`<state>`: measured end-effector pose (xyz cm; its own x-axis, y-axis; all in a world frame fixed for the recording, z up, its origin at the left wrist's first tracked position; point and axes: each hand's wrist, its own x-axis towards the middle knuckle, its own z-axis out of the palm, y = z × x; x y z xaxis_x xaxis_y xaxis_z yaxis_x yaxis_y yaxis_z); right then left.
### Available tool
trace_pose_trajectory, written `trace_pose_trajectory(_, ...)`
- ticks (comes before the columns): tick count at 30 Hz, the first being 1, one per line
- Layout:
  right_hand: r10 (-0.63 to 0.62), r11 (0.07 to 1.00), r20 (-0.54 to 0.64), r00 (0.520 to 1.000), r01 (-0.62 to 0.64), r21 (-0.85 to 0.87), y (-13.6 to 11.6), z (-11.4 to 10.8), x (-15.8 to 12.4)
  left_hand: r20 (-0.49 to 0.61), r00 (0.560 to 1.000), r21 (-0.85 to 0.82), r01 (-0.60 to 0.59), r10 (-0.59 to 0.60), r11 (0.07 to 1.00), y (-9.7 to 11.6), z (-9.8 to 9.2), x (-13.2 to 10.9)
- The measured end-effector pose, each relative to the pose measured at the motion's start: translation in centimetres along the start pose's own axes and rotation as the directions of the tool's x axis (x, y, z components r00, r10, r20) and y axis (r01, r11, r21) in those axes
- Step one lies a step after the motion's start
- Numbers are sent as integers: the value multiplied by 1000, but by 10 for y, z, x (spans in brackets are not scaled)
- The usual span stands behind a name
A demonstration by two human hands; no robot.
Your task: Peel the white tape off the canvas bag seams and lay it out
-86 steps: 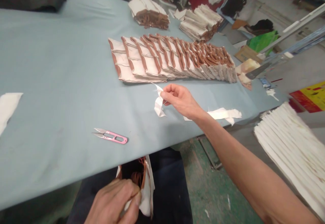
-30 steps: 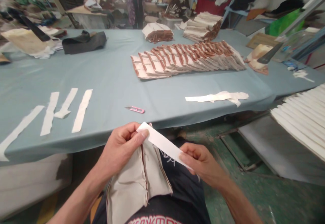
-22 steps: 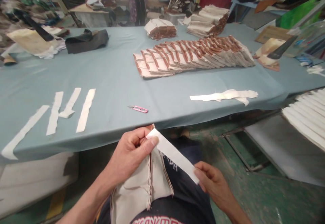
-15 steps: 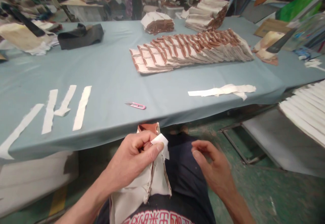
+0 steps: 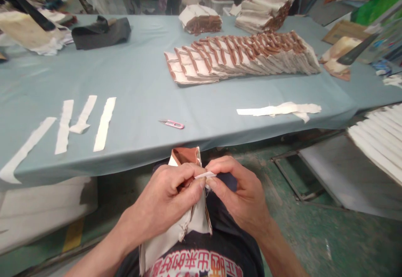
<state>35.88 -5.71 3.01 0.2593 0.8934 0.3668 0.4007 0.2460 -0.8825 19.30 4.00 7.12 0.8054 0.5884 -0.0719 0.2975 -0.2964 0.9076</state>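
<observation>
My left hand [image 5: 166, 199] grips a bundle of beige fabric pieces [image 5: 176, 235] with a brown lining [image 5: 185, 155], held over my lap below the table edge. A short end of white strip [image 5: 204, 175] sticks out at the top of the bundle. My right hand [image 5: 240, 193] pinches that end between thumb and forefinger, and my left thumb presses on it from the other side. Both hands are closed and touch each other at the strip.
A blue-grey table [image 5: 141, 88] carries pink thread snips [image 5: 172, 123], several white strips on the left [image 5: 83, 122], a heap of strips on the right [image 5: 282, 109], a long fanned row of beige and brown pieces [image 5: 245, 55], two stacks behind [image 5: 201, 19] and a black cloth [image 5: 100, 32]. White sheets [image 5: 377, 138] lie at right.
The long white strip stretched between my hands has gone; only a short end remains at the bundle. My right hand came back and pinched it. Earlier that hand laid a strip on the table.
</observation>
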Motion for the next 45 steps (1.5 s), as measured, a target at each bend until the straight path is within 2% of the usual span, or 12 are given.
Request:
trace_pose_trajectory(4, -189, 968, -19, 982, 183, -173, -2, 0, 4, -58, 996, 28, -64, 66, 998, -5, 3, -2)
trace_pose_trajectory(8, -475, 763, 43, 879, 436, -477, 0, -4, 3, -142, 986, 23, -82, 85, 996, -10, 9, -7)
trace_pose_trajectory(12, -522, 672, 139, 842, 506, -541, 1, -11, 0, -172, 984, -17, -51, 47, 999, -13, 9, -12)
trace_pose_trajectory(15, -515, 698, 132, 847, 503, -509, -1, -8, -1, -184, 983, -67, -5, -7, 998, -13, 4, -17)
trace_pose_trajectory(18, -365, 887, -39, 930, 335, -318, -2, 4, -5, -139, 986, -199, 59, -87, 978, -13, -4, -22)
trace_pose_trajectory(20, -117, 987, -168, 979, 96, -125, -1, 14, -13, -62, 988, -294, 120, -144, 948, -15, -10, -24)
trace_pose_trajectory(23, 280, 959, -209, 937, -262, 110, 3, 26, -26, 58, 965, -343, 259, -255, 903, -24, -21, -27)
trace_pose_trajectory(26, 504, 840, -72, 861, -469, 275, 7, 34, -32, 54, 944, -226, 328, -325, 917, -35, -31, -32)
trace_pose_trajectory(31, 590, 692, 170, 790, -602, 398, 3, 44, -30, 23, 952, 43, 305, -307, 951, -48, -43, -41)
trace_pose_trajectory(35, 615, 605, 260, 745, -657, 450, -1, 56, -32, 28, 961, 121, 269, -274, 956, -58, -47, -47)
trace_pose_trajectory(40, 613, 592, 285, 737, -668, 451, -3, 60, -30, -15, 941, -190, 330, -339, 925, -61, -53, -46)
trace_pose_trajectory(45, 589, 671, 192, 785, -608, 424, -21, 35, -2, -23, 958, -486, 240, -287, 840, -33, -54, -18)
